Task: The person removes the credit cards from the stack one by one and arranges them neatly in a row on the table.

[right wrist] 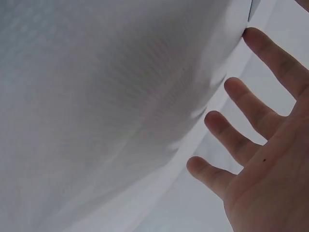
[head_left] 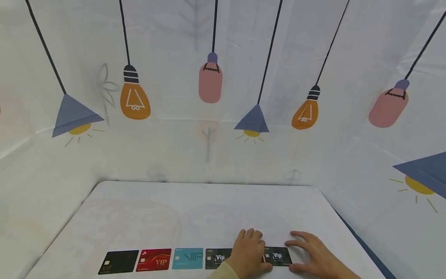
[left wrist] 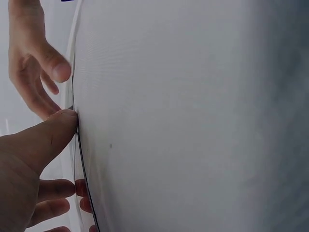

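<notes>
Several cards lie in a row on the white table. From the left in the head view come a black VIP card [head_left: 118, 262], a red VIP card [head_left: 153, 259], a light blue VIP card [head_left: 187, 258] and a black Vip card [head_left: 216, 257]. My left hand [head_left: 248, 254] rests over the row, partly covering that black card; a sliver of red, mostly hidden, shows beside its fingers. Another black Vip card [head_left: 277, 256] ends the row at right. My right hand [head_left: 318, 254] spreads around this card's right end, fingertips and thumb near its edge, pinching nothing.
The white table [head_left: 209, 209] extends behind the cards. A pale cloth [head_left: 174, 155] printed with hanging lamps and bulbs encloses the back and sides. A dark blue strip [head_left: 362, 242] shows along the table's right edge.
</notes>
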The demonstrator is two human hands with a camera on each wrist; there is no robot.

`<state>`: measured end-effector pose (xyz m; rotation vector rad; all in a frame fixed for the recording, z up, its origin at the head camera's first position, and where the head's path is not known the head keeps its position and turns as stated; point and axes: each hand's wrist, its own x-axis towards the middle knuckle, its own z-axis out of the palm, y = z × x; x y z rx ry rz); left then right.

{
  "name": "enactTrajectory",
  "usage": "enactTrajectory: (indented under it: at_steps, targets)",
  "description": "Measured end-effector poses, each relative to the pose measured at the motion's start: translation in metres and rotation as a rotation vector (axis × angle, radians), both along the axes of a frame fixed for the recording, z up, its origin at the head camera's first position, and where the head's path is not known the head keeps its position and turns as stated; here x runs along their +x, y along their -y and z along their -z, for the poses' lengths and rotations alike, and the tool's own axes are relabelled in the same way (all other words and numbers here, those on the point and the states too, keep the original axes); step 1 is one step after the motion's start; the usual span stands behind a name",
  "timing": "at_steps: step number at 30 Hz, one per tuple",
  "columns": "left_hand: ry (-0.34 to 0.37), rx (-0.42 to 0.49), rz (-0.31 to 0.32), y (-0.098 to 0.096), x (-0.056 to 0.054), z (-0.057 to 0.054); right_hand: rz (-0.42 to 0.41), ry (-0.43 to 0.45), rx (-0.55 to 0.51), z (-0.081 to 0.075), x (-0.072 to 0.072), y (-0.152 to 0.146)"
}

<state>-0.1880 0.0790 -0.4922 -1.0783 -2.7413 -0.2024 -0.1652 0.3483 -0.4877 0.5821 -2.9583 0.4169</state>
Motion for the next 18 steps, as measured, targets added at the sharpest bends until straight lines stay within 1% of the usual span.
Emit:
enactTrajectory:
  at_steps: [2, 5, 8, 11, 13, 14, 16, 18]
  targets:
    - [-0.016, -0.002, -0.006, 0.001, 0.000, 0.001, 0.006, -0.026, -0.007, 0.000, -0.001, 0.002]
    - [-0.034, 0.006, -0.013, 0.002, -0.001, 0.000, 0.019, -0.091, -0.029, -0.001, -0.006, 0.006]
    - [-0.030, 0.022, -0.029, 0.006, -0.003, -0.004, 0.079, -0.107, -0.040, -0.004, -0.013, 0.014]
    - [-0.013, 0.034, -0.055, 0.013, -0.009, -0.008, 0.200, -0.032, -0.024, -0.009, -0.021, 0.025]
    - [0.008, 0.025, -0.084, 0.020, -0.016, -0.010, 0.293, 0.053, 0.001, -0.012, -0.028, 0.032]
    - [0.004, 0.024, -0.101, 0.025, -0.021, -0.010, 0.330, 0.090, 0.011, -0.014, -0.032, 0.036]
    - [-0.004, 0.015, -0.141, 0.037, -0.033, -0.009, 0.378, 0.146, 0.025, -0.016, -0.040, 0.044]
    - [-0.007, 0.015, -0.187, 0.051, -0.045, -0.012, 0.386, 0.164, 0.023, -0.018, -0.048, 0.052]
